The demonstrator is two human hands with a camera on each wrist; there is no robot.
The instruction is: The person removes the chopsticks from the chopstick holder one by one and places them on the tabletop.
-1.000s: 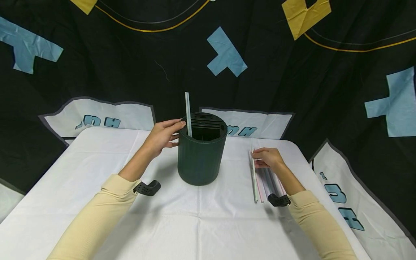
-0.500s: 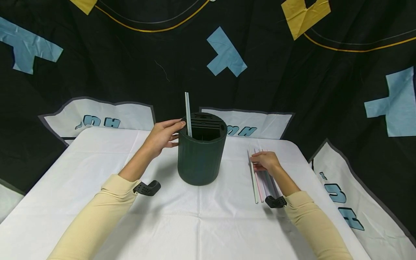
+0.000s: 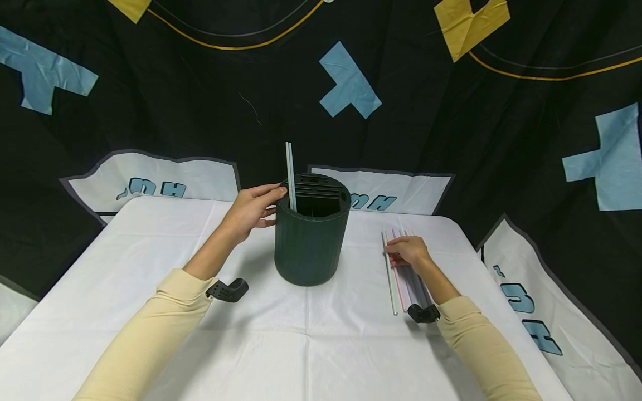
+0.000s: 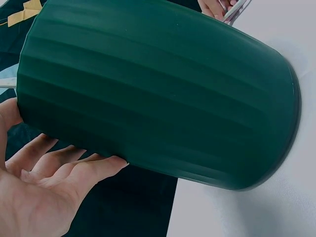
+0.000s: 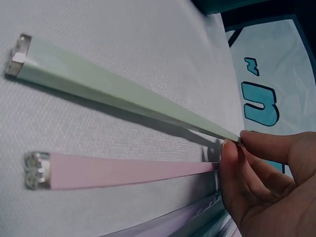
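Note:
The left hand (image 3: 252, 210) rests on the left rim and side of a dark green round holder (image 3: 311, 250), its fingers fairly straight against the wall in the left wrist view. Two light blue chopsticks (image 3: 290, 170) stand upright in its opening, at the left. To the right, the right hand (image 3: 410, 250) pinches pale green chopsticks (image 5: 118, 91) by the far part between thumb and fingers. A shadow runs beneath them, close to the cloth. Beside them lie pink chopsticks (image 5: 113, 171) with silvery ends, and lilac ones (image 5: 163, 222) are partly hidden under the hand.
The holder's back half has a slotted top (image 3: 321, 186). A white cloth (image 3: 281, 351) covers the table, and a black backdrop (image 3: 241, 111) with blue and yellow pieces hangs behind. Each wrist wears a black camera mount (image 3: 228, 290).
The right hand has shifted slightly left and towards the person, and the pale green chopsticks have moved a little with it. The left hand and the holder have stayed still.

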